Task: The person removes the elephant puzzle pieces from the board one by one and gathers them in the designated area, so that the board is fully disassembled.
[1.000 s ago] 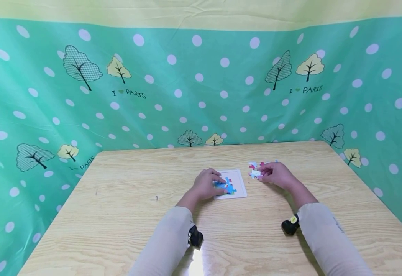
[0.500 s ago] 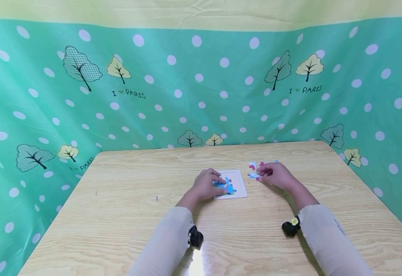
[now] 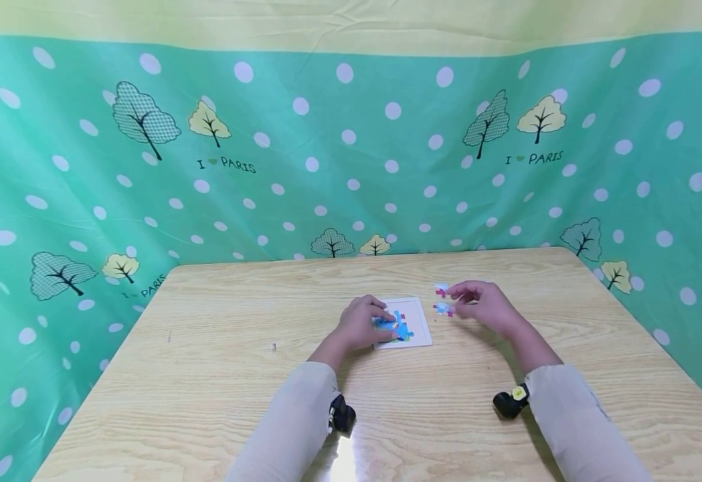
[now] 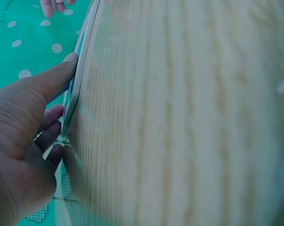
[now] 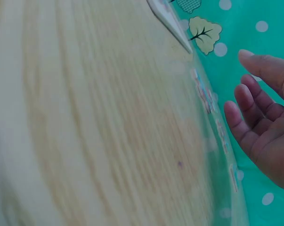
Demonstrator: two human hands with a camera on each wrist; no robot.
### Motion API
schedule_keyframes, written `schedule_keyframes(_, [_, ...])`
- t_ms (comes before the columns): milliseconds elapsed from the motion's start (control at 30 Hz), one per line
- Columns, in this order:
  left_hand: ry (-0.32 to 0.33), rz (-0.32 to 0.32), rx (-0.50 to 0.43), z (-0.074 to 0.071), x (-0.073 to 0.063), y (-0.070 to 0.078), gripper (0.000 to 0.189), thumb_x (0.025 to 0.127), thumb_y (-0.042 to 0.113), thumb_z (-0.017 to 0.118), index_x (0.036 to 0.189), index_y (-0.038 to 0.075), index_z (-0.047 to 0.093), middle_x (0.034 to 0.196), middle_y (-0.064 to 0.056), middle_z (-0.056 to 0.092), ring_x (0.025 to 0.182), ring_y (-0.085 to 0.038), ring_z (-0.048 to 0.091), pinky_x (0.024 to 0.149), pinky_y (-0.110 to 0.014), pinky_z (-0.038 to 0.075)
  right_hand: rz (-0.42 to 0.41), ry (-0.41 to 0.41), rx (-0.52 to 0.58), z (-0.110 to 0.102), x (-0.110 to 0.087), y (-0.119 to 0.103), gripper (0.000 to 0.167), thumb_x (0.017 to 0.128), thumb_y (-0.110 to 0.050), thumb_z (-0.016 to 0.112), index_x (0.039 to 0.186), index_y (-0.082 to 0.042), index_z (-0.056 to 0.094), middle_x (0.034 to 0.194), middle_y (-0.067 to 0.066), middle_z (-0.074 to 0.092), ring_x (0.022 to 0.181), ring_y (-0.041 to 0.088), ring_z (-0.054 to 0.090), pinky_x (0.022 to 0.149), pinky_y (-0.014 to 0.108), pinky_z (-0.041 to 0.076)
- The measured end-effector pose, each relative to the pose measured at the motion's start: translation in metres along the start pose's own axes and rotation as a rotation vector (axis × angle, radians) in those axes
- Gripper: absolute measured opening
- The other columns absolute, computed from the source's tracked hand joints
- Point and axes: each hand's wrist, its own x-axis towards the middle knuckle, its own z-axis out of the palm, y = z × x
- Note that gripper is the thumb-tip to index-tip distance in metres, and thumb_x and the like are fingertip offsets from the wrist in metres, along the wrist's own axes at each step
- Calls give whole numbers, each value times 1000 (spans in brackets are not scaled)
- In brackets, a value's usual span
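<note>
A white square puzzle tray (image 3: 421, 328) lies on the table, with joined blue pieces (image 3: 403, 329) in its left part. My left hand (image 3: 359, 323) holds the tray at its left side, thumb and fingers spread over the pieces, hiding some of them. In the left wrist view the thumb (image 4: 57, 77) lies on the tray's edge (image 4: 78, 80). Right of the tray is a loose puzzle piece (image 3: 444, 308), with another piece (image 3: 441, 290) behind it. My right hand (image 3: 484, 306) hovers beside these pieces, fingers loosely bent and apart, nothing between them.
The wooden table (image 3: 218, 388) ends at a green dotted cloth (image 3: 278, 201) behind and at the sides. In the right wrist view, several loose pieces (image 5: 204, 92) lie in a row near the tray's corner (image 5: 177, 28).
My right hand has turned the near loose piece slightly and let go of it; its fingers have parted and lifted, covering the pieces farther right. My left hand stays on the tray.
</note>
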Motion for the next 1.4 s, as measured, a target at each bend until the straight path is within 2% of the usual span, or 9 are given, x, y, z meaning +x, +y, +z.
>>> schedule_keyframes(267, [-9,-16,9,-1,0,2,28,81,34,81,106,21,77,126,2,57,118,-19,46,102,-36,37,-26,-47,78,5,-1,-10,35,87,-9,72,120,-2,66,114,16,64,97,29,58,78,37,56])
schedule_keyframes(533, [-1,8,36,0,0,2,30,81,35,81,107,21,77,127,0,59,119,-21,47,102,-36,38,-65,-20,85,13,-1,-18,41,86,-15,76,122,-1,65,117,20,62,98,26,59,79,29,53])
schedule_keyframes(767, [6,22,55,0,2,1,31,80,36,81,106,20,77,127,-2,61,120,-22,49,103,-37,38,-75,-94,120,21,1,-28,39,88,-8,72,125,1,62,120,22,61,102,29,59,81,27,53])
schedule_keyframes(1000, [-2,13,52,0,3,0,31,80,36,81,107,20,77,127,-2,61,120,-22,49,104,-38,38,-88,-206,88,30,5,-37,44,87,-9,73,128,1,59,125,21,59,104,28,60,86,34,51])
schedule_keyframes(1267, [6,10,35,0,3,-1,29,80,35,82,104,19,77,128,-4,62,122,-23,49,106,-39,38,-73,-234,39,40,11,-44,44,87,-12,75,127,-1,61,121,18,62,101,25,60,84,35,52])
schedule_keyframes(1400, [20,13,32,1,4,-1,27,79,35,83,96,16,75,118,-3,65,114,-21,52,103,-37,40,-71,-256,12,48,14,-46,43,86,-12,75,126,0,61,116,16,63,97,24,60,84,35,52])
